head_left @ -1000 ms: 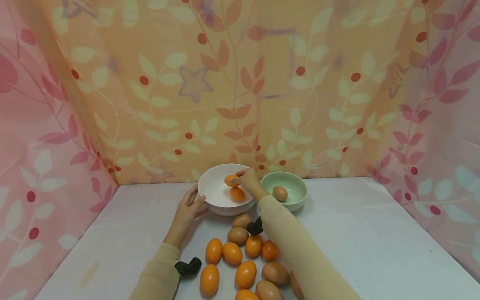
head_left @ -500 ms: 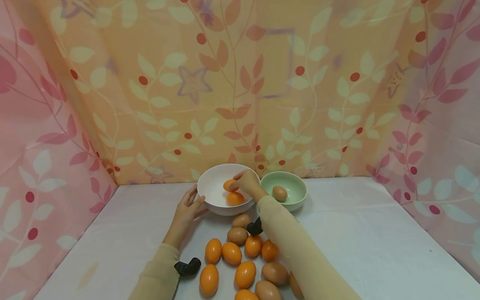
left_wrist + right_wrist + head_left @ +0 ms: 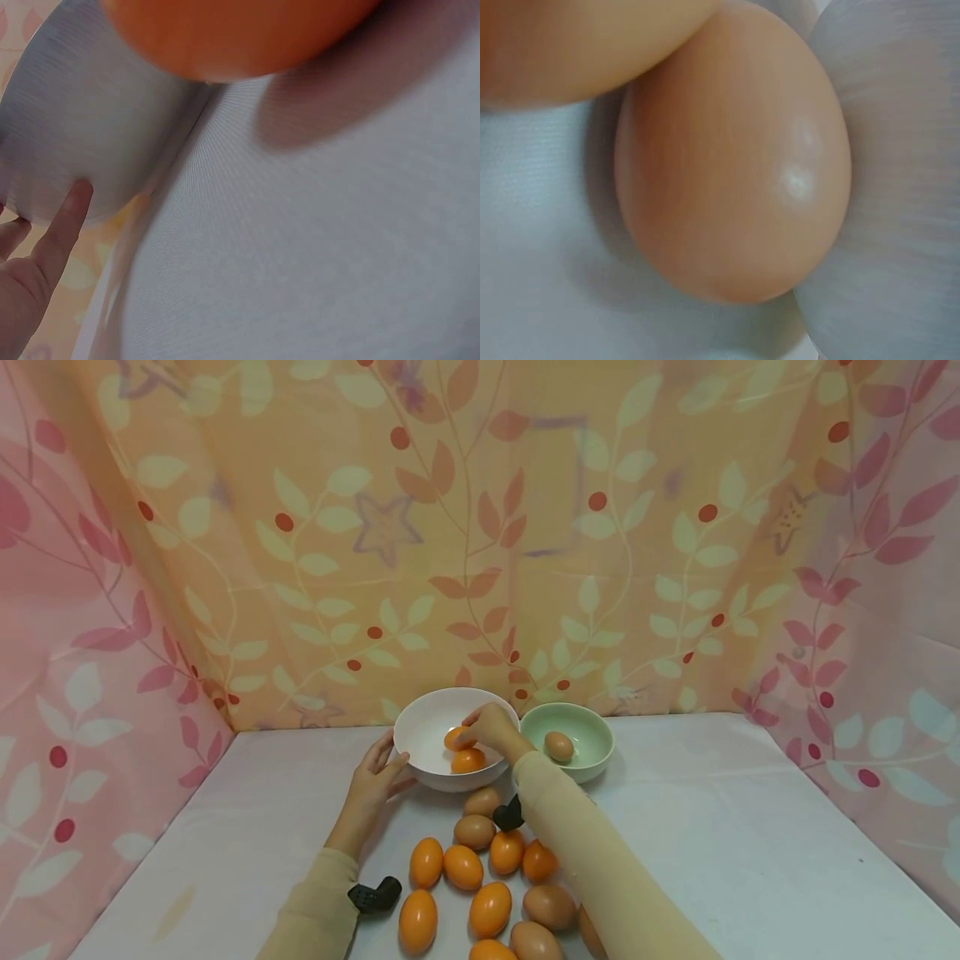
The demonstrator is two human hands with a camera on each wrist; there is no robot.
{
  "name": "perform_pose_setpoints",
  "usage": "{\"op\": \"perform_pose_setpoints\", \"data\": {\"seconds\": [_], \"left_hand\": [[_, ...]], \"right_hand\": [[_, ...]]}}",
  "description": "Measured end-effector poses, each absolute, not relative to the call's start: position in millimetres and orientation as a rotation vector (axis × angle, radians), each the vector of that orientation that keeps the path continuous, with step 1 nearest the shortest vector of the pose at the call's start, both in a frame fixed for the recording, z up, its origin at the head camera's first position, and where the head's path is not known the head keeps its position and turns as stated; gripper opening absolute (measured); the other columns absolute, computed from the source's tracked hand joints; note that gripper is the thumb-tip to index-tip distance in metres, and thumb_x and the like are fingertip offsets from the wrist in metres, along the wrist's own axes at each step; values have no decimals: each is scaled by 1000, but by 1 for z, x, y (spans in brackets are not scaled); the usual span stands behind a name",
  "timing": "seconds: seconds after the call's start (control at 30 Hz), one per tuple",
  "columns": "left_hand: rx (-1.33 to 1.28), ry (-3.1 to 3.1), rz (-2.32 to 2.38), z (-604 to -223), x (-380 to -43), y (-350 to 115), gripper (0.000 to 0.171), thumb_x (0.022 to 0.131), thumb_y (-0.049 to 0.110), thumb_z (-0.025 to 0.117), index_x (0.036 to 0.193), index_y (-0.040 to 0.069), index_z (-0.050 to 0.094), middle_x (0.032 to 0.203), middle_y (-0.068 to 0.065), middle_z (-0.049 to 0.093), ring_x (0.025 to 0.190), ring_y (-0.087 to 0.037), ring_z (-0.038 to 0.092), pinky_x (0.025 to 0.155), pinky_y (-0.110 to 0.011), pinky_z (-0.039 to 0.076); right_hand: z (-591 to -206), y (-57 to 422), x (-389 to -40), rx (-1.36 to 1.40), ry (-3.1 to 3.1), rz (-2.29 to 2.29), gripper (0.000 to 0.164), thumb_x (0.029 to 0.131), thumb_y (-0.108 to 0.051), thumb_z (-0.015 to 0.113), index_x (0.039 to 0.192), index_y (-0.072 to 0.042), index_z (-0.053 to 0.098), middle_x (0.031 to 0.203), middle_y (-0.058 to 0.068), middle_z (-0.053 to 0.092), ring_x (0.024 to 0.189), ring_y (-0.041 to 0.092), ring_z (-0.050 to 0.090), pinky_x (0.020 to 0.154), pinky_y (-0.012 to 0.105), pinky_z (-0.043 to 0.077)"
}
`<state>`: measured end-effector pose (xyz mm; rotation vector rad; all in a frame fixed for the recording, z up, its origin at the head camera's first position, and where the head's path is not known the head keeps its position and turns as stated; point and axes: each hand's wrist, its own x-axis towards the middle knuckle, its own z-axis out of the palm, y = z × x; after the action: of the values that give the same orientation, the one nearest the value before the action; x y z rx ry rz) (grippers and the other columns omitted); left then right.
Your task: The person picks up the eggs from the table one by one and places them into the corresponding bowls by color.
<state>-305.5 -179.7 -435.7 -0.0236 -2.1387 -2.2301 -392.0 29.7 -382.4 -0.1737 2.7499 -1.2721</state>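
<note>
My right hand (image 3: 491, 727) reaches into the white bowl (image 3: 423, 727) and pinches an orange egg (image 3: 453, 739) just above a second orange egg (image 3: 468, 762) lying inside. On the bowl's left, my left hand (image 3: 375, 772) rests its spread fingers and thumb against the outer wall. The left wrist view shows a straight finger (image 3: 69, 214) touching that wall, with an orange egg (image 3: 240, 34) close to the camera. Filling the right wrist view is a brown egg (image 3: 735, 165) beside the white bowl's side (image 3: 900, 180).
A light green bowl (image 3: 596, 727) holding one brown egg (image 3: 558, 746) stands right of the white one. Several orange eggs (image 3: 462, 867) and brown eggs (image 3: 550, 906) lie on the white tabletop (image 3: 720, 843) in front, partly under my right sleeve. A patterned cloth (image 3: 465, 527) hangs behind.
My right hand has lowered slightly into the white bowl with the pinched orange egg. The other orange egg in the bowl has shifted a little toward the near side. My left hand stays put.
</note>
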Motion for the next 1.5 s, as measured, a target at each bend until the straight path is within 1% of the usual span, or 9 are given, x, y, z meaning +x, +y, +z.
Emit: {"op": "perform_pose_setpoints", "data": {"seconds": [0.13, 0.33, 0.53, 0.63, 0.8, 1.03, 1.2, 1.4, 1.5], "left_hand": [[-13, -2144, -2225, -435, -303, -180, 62, 103, 16, 55, 158, 13, 26, 167, -8, 21, 146, -34, 36, 98, -47, 56], [-26, -2139, -2227, -434, -302, -180, 62, 103, 14, 54, 158, 12, 27, 166, -9, 21, 146, -36, 36, 100, -51, 54], [-18, -2129, -2231, -434, -302, -180, 61, 102, 15, 55, 157, 13, 28, 166, -9, 23, 145, -35, 37, 98, -49, 56], [-3, -2121, -2240, -435, -303, -180, 61, 102, 16, 56, 157, 15, 29, 166, -6, 23, 145, -32, 38, 98, -48, 57], [-10, -2129, -2228, -436, -303, -181, 61, 102, 16, 55, 157, 13, 28, 166, -8, 22, 145, -34, 38, 98, -48, 57], [-48, -2137, -2197, -433, -302, -180, 62, 102, 17, 56, 157, 11, 28, 166, -9, 23, 146, -34, 37, 99, -50, 56], [-49, -2127, -2209, -432, -303, -179, 61, 102, 17, 56, 157, 11, 29, 166, -9, 23, 145, -34, 37, 100, -52, 55], [-46, -2120, -2210, -433, -303, -178, 61, 102, 16, 56, 157, 11, 29, 166, -9, 24, 146, -34, 37, 99, -50, 56], [-47, -2121, -2209, -434, -304, -177, 60, 102, 15, 55, 157, 10, 29, 165, -10, 24, 145, -35, 37, 98, -50, 56]], "right_hand": [[-383, 29, -392, -201, 2733, -1263, 34, 74, -21, 88, 102, -5, 77, 97, 7, 75, 87, 17, 62, 80, 21, 50], [-383, 29, -391, -213, 2735, -1224, 34, 75, -20, 88, 103, -4, 76, 96, 7, 74, 85, 17, 61, 78, 21, 50], [-383, 29, -392, -215, 2724, -1218, 31, 74, -21, 88, 99, -5, 77, 92, 5, 74, 84, 17, 61, 80, 22, 51], [-383, 30, -392, -216, 2716, -1219, 29, 73, -20, 89, 96, -6, 77, 89, 4, 74, 84, 17, 62, 82, 23, 52], [-384, 29, -391, -242, 2723, -1199, 29, 74, -21, 89, 95, -5, 77, 88, 4, 75, 84, 17, 62, 84, 24, 53], [-380, 28, -389, -262, 2776, -1125, 33, 74, -20, 88, 99, -3, 77, 91, 6, 76, 83, 16, 62, 75, 19, 51], [-377, 28, -388, -286, 2809, -1076, 32, 75, -19, 88, 101, -3, 77, 96, 7, 76, 85, 16, 61, 77, 19, 50], [-379, 29, -389, -272, 2759, -1136, 30, 75, -16, 87, 101, -3, 77, 96, 7, 75, 85, 16, 62, 76, 18, 53], [-380, 30, -389, -296, 2749, -1142, 30, 75, -16, 87, 101, -5, 78, 97, 6, 76, 89, 17, 61, 82, 20, 54]]}}
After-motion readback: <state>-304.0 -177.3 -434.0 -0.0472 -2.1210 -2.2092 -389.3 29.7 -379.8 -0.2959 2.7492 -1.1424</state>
